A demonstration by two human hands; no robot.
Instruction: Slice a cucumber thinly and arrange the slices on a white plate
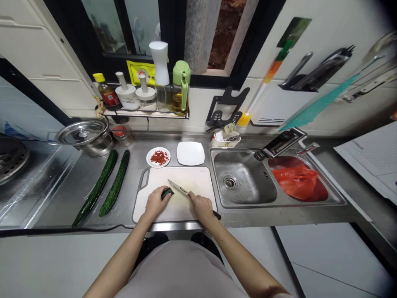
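A white cutting board (pixel 186 176) with a grey rim lies on the steel counter. On its left half, my left hand (pixel 157 201) is closed around a short dark-green piece of cucumber (pixel 166 192). My right hand (pixel 201 205) grips a kitchen knife by its black handle (pixel 217 215). The knife blade (pixel 176 186) points up and left, just beside the cucumber piece. Behind the board stand a white plate of chopped red bits (pixel 159 157) and a white square plate (pixel 190 153). Two whole cucumbers, one long and smooth (pixel 96 187) and one bumpy (pixel 115 184), lie left of the board.
To the right is a steel sink (pixel 248 194) with a black faucet (pixel 279 142) and a red plastic bag (pixel 296 181) in its second basin. A lidded steel pot (pixel 89 138) stands at the back left. Condiment bottles fill a wall rack (pixel 149 114).
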